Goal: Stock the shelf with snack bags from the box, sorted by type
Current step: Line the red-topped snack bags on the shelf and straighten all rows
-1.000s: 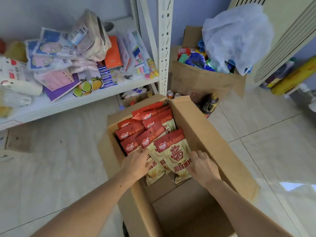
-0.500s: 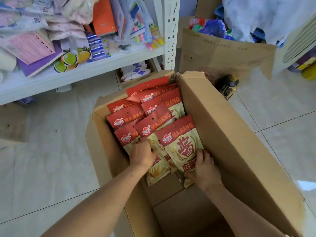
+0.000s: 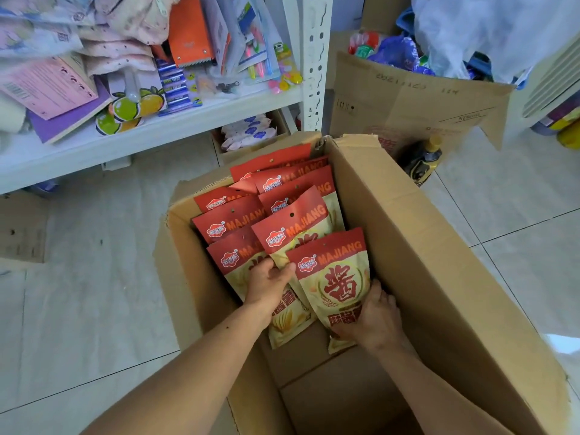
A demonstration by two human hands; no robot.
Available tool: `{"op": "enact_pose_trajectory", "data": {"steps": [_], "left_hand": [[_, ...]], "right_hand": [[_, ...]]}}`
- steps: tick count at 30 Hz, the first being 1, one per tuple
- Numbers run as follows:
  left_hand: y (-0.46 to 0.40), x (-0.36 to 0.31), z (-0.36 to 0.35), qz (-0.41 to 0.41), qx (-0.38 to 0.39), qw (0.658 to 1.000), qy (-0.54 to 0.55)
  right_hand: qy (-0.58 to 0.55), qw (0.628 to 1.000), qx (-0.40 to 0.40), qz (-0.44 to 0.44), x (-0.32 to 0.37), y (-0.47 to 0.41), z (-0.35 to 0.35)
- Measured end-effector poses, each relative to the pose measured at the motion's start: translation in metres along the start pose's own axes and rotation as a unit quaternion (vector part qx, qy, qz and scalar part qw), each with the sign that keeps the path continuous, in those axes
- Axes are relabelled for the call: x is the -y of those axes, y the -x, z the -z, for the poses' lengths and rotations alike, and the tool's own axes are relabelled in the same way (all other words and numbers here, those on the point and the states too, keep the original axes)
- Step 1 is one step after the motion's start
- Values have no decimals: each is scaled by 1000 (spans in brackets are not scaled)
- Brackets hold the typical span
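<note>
Pale grey floor tiles [image 3: 94, 309] carry an open brown cardboard box [image 3: 417, 277] that fills the middle of the view; its near end runs off the bottom edge. Red-topped, cream-bodied snack bags marked MAJIANG [image 3: 292, 221] stand packed in overlapping rows against the box's far end, each one hiding most of the one behind it, so only the red headers of the back rows show and the count cannot be made out. The near half of the box shows bare cardboard bottom.

The frontmost snack bag with a large red character in a ring [image 3: 337, 277] leans toward the box's right wall. The right hand [image 3: 375, 320] grips its lower right corner, fingers curled round the edge and covering part of the printing; the bag's bottom corner peeks out below the palm. The left hand [image 3: 268, 285] lies just left of that bag, on the lower part of the neighbouring bags, fingers bent down over them and the thumb tucked behind the frontmost bag's left edge; whether it truly pinches a bag cannot be told, since the fingertips are hidden.

Beyond the box's far left corner stands a white metal shelf [image 3: 150, 133], its board heaped with pastel packets, an orange pouch [image 3: 190, 36] and bright stationery, blurred and cut by the top edge. Under the shelf sits a small carton of white packets with blue flowers [image 3: 248, 130]. Past the box's far right corner is a second brown carton [image 3: 408, 98] stuffed with coloured wrappers and a translucent white plastic bag [image 3: 489, 32], with a dark bottle with a yellow cap [image 3: 422, 160] at its foot.
</note>
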State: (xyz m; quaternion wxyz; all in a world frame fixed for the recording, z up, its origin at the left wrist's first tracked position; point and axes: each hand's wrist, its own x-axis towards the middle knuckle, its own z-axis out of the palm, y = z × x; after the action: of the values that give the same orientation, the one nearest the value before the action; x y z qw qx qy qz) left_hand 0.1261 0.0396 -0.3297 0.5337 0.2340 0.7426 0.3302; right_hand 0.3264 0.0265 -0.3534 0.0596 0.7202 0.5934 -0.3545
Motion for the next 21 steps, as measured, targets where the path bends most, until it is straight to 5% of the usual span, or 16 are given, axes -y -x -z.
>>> {"op": "enact_pose_trajectory", "data": {"steps": [10, 21], "left_hand": [[34, -45, 11, 4, 36, 999, 4], [133, -164, 58, -57, 32, 998, 17]], "right_hand": [[-190, 980, 59, -7, 17, 24, 42], [-294, 948, 125, 3, 70, 100, 165]]}}
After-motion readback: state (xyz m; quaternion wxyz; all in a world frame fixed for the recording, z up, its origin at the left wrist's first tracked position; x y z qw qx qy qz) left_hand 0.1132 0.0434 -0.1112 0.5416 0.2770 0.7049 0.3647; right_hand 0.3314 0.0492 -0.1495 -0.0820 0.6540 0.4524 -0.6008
